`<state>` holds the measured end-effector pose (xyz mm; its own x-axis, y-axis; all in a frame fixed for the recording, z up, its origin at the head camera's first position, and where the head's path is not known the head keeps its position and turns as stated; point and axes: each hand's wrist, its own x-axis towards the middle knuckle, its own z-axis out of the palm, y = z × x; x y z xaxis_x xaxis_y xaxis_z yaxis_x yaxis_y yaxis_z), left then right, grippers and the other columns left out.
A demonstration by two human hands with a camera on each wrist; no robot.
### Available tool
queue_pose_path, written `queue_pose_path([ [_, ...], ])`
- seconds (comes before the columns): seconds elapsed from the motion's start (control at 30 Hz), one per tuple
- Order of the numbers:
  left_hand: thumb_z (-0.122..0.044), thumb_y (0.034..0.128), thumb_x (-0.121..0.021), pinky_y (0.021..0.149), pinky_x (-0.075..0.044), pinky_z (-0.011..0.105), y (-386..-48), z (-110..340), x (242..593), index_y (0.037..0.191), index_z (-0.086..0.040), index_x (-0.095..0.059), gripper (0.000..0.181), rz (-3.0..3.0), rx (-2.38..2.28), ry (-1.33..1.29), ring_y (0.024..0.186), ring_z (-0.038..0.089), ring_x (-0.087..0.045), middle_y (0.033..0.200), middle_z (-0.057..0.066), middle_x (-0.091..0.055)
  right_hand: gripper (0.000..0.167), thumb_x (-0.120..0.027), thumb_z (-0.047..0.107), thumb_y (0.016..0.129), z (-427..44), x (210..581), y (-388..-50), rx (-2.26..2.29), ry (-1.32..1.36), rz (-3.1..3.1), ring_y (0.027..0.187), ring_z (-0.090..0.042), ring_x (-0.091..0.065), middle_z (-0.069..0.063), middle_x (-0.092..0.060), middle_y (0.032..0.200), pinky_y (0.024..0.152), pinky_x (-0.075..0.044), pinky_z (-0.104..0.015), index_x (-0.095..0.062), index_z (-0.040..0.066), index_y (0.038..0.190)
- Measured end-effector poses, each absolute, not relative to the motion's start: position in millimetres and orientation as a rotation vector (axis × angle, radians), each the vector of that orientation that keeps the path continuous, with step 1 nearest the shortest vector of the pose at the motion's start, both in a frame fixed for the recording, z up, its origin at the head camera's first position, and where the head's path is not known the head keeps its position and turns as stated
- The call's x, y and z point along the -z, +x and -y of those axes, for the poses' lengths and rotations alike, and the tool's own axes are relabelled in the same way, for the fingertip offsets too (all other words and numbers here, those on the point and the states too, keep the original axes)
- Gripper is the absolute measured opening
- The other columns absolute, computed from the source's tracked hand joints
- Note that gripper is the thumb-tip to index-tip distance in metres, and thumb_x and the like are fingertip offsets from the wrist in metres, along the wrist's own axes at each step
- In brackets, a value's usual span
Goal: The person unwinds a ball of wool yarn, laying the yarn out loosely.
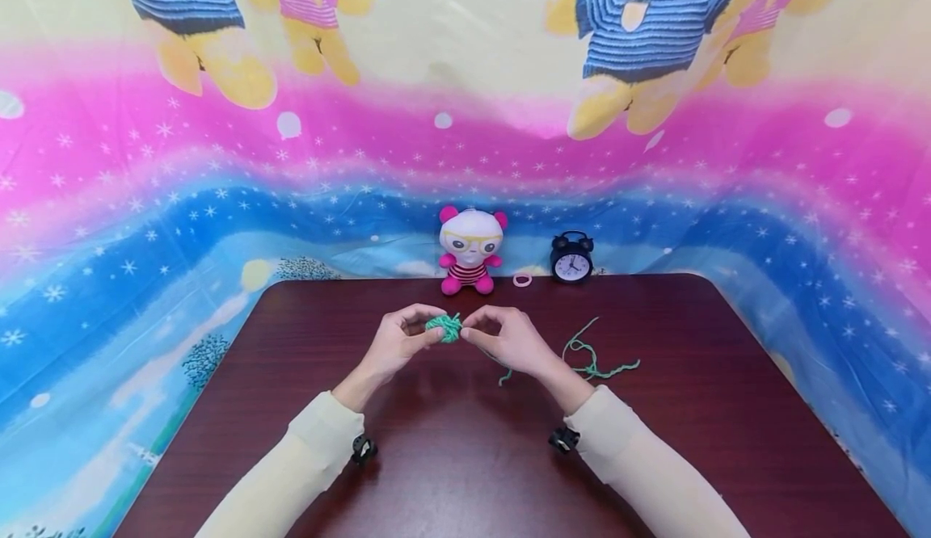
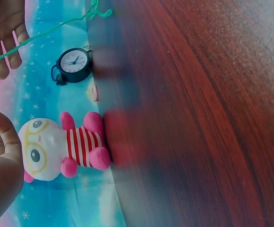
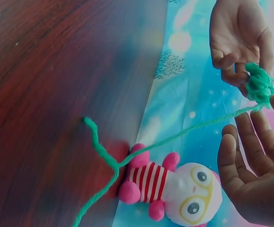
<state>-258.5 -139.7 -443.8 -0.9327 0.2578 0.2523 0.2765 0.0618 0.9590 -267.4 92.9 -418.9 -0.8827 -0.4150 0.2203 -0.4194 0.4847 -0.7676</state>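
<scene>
The left hand (image 1: pixel 398 342) holds a knobbly green yarn bundle (image 1: pixel 445 328) in a fingertip grip; the right hand (image 1: pixel 511 339) pinches its twisted strand (image 3: pixel 191 129), above the glossy wood-grained bench (image 1: pixel 451 473), towards its far edge

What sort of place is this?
Likely a makeshift recording booth: a cartoon-printed fabric backdrop hangs behind and along both sides of a glossy dark reddish-brown table, with a pink-and-white plush panda and round black alarm clock near its far edge.

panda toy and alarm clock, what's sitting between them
A small, pale pink ring-shaped item sits between the panda toy and the alarm clock, seen in the head view.
</scene>
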Motion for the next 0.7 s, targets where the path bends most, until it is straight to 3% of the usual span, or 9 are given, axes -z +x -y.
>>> queue_pose_path([
  [0.23,-0.008,0.0919,-0.070,0.072,-0.060,0.032,-257,139,443,0.120,0.002,-0.066,0.030,2.280,2.082,-0.594,0.079,0.013,-0.068,0.100,-0.003,-0.069,0.010,-0.073,0.029,0.092,-89,416,-266,-1.307,0.766,2.709,0.085,-0.011,-0.064,0.008,-0.074,0.093,0.079,-0.052,-0.033,-0.076,0.023,0.098],
  [0.33,-0.007,0.0920,-0.070,0.073,-0.061,0.036,-257,139,443,0.123,0.003,-0.065,0.033,2.269,2.099,-0.615,0.082,0.011,-0.069,0.102,-0.002,-0.069,0.010,-0.071,0.029,0.093,-91,415,-266,-1.298,0.753,2.726,0.077,-0.016,-0.062,0.007,-0.072,0.086,0.072,-0.051,-0.033,-0.076,0.022,0.098],
  [0.43,-0.007,0.0925,-0.069,0.072,-0.061,0.032,-256,139,444,0.126,0.003,-0.064,0.036,2.237,2.131,-0.660,0.082,0.010,-0.070,0.105,-0.002,-0.070,0.014,-0.070,0.031,0.094,-96,416,-268,-1.302,0.729,2.739,0.065,-0.018,-0.058,0.003,-0.068,0.074,0.065,-0.049,-0.032,-0.076,0.020,0.100],
  [0.7,-0.002,0.0944,-0.064,0.079,-0.062,0.033,-256,142,444,0.123,0.013,-0.061,0.033,2.063,2.242,-0.749,0.083,0.009,-0.071,0.102,-0.004,-0.073,0.011,-0.069,0.030,0.094,-113,418,-274,-1.245,0.657,2.703,0.072,-0.013,-0.059,0.005,-0.073,0.084,0.074,-0.048,-0.031,-0.076,0.023,0.096],
])
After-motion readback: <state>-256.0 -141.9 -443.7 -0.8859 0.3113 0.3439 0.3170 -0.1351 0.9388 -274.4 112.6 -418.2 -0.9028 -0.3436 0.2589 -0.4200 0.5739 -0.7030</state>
